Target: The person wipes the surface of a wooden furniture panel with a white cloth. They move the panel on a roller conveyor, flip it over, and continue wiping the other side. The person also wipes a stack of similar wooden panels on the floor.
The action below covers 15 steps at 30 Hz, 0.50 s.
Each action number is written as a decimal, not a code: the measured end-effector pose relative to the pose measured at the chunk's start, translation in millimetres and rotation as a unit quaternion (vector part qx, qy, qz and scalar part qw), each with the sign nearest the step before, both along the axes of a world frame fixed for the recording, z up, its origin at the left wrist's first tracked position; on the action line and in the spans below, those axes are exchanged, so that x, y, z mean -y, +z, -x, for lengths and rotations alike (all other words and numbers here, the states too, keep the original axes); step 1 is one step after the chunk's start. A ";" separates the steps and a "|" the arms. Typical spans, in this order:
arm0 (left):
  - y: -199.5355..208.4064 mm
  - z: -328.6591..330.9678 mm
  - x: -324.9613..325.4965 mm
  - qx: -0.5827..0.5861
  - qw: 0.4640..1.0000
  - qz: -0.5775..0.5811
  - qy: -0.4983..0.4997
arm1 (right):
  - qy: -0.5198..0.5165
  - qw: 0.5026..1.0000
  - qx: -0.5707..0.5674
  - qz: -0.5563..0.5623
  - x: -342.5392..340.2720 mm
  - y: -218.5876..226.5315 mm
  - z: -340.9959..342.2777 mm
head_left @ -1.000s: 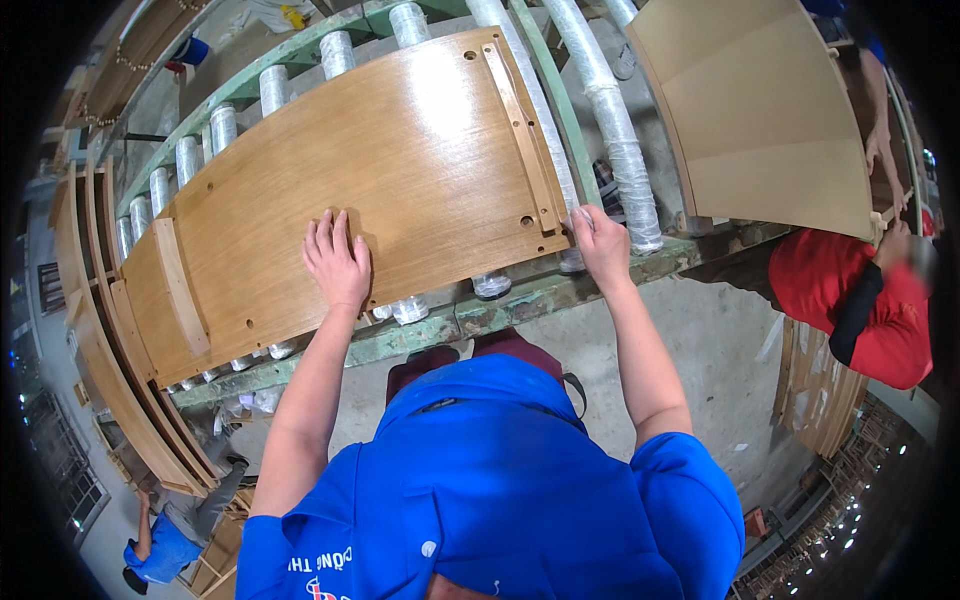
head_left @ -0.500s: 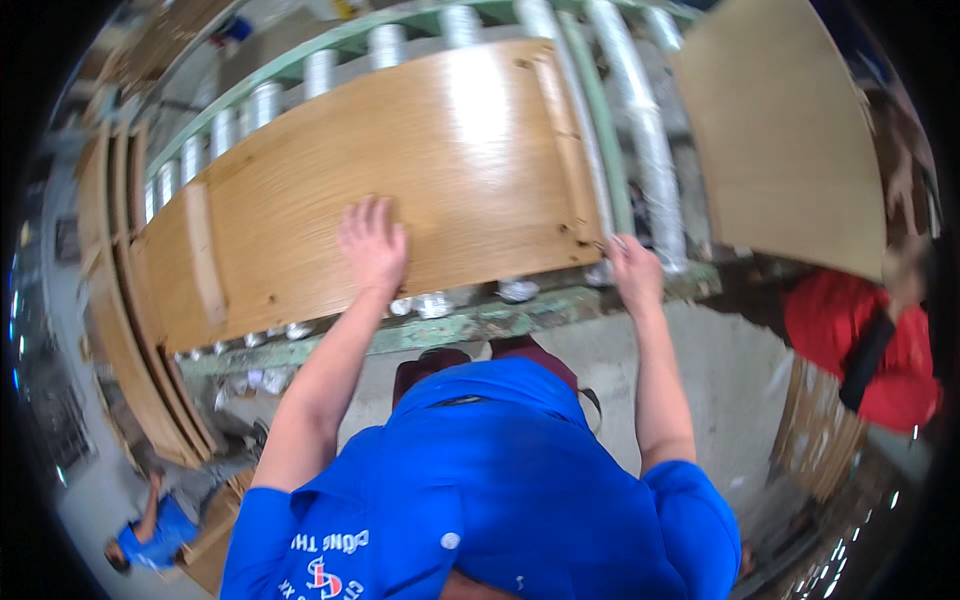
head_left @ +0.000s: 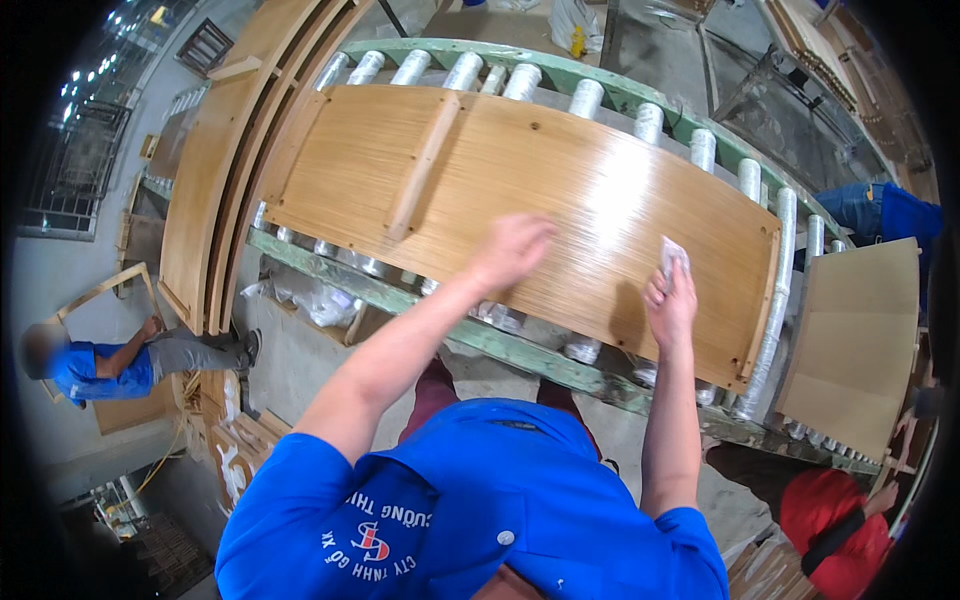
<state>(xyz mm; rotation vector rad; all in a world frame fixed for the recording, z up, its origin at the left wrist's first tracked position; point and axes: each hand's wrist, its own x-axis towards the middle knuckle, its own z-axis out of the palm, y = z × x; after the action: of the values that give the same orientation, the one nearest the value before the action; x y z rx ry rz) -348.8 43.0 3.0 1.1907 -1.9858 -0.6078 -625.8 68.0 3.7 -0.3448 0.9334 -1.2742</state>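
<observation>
On a green roller conveyor [head_left: 560,365], a long wooden panel [head_left: 560,190] lies flat across wrapped, silvery rollers [head_left: 588,98]. Panel: warm honey veneer, fine straight grain, glossy with a bright glare patch near the middle. A narrow batten [head_left: 425,165] crosses it toward the left end; a second strip [head_left: 765,300] edges the right end. Conveyor frame is chipped, worn paint.

Left hand [head_left: 512,250] rests palm down on the panel, fingers loosely spread, blurred; it grips nothing. Right hand [head_left: 672,300] is on the panel near its right end, fingers closed on a small white cloth [head_left: 672,255], pressed to the surface.

Blue shirt [head_left: 470,510] fills the lower frame, both forearms bare.

Left of the conveyor, several curved-looking panels [head_left: 215,170] of the same veneer stand on edge, stacked close together. Farther left, a person [head_left: 110,360] in blue sits low on the concrete floor beside a pale wood frame. At right, a plain matte board [head_left: 850,340], light tan, lies past the conveyor's end; a person in red [head_left: 835,520] is below it, another in blue [head_left: 885,215] above.
</observation>
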 end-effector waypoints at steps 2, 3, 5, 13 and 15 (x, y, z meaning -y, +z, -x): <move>9.6 -75.7 11.9 -0.040 0.988 0.062 0.132 | 0.001 0.999 -0.049 0.013 16.8 0.0 -54.8; 1.3 -126.6 13.7 -0.040 0.977 0.036 0.204 | 0.007 0.998 -0.059 0.013 27.9 0.5 -88.4; -20.0 -204.0 15.0 0.037 0.960 0.007 0.276 | 0.000 0.996 -0.085 0.023 50.5 -4.4 -153.0; -62.6 -255.2 24.4 0.298 0.940 0.062 0.153 | -0.157 0.949 -0.262 0.079 148.3 -49.3 -306.8; -63.1 -252.8 27.1 0.290 0.945 0.047 0.145 | -0.210 0.913 -0.327 0.120 175.5 -54.5 -321.2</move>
<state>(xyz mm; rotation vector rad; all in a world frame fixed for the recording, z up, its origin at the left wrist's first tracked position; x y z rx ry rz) -96.0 15.9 -60.1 1.7002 -2.2057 -0.0002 -304.6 -107.5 -50.8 -0.8330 1.4753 -1.7189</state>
